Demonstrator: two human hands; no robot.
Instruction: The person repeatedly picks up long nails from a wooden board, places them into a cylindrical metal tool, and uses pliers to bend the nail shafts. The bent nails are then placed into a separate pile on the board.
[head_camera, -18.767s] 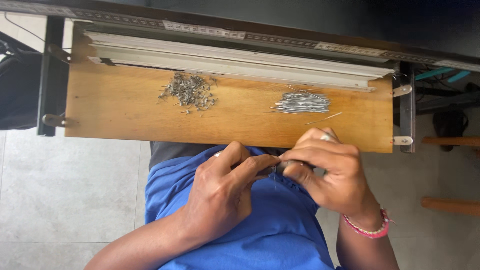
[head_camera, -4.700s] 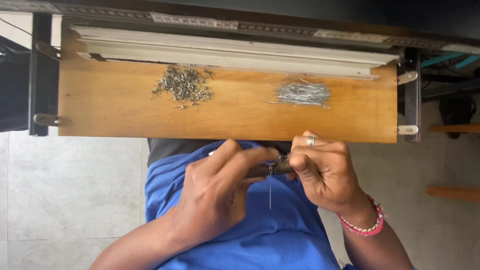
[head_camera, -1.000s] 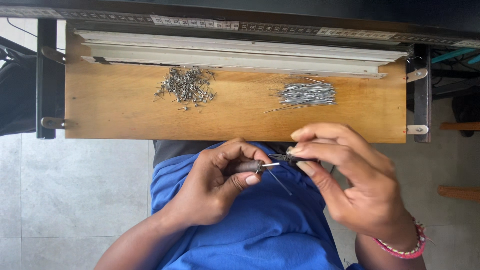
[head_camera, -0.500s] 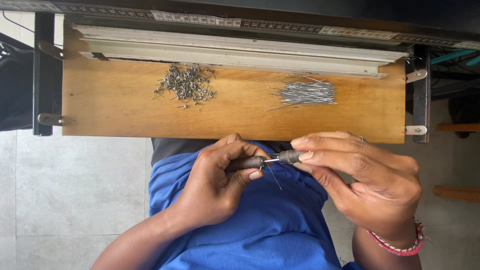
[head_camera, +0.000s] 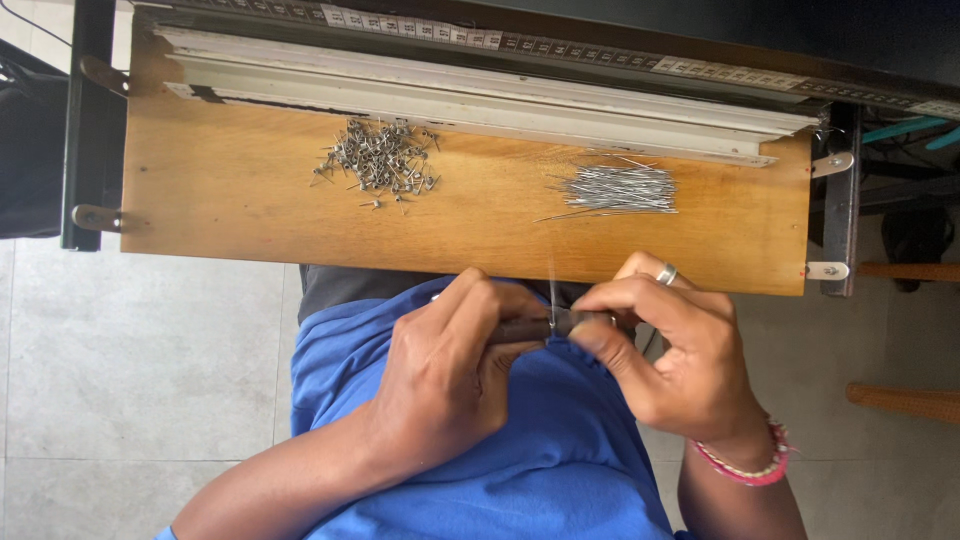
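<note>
A small dark tool (head_camera: 530, 328) is gripped in the left hand (head_camera: 450, 370), just below the counter (head_camera: 250, 200) edge. A thin wire pin (head_camera: 551, 290), upright, is pinched by the right hand (head_camera: 670, 350). Straight pins (head_camera: 618, 190) lie at 12 o'clock, bent pieces (head_camera: 380, 165) at 11.

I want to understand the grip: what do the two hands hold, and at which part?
Both hands pinch one small dark tool: left hand at its left end, right hand at its right end. A thin wire rises from its middle.
</note>
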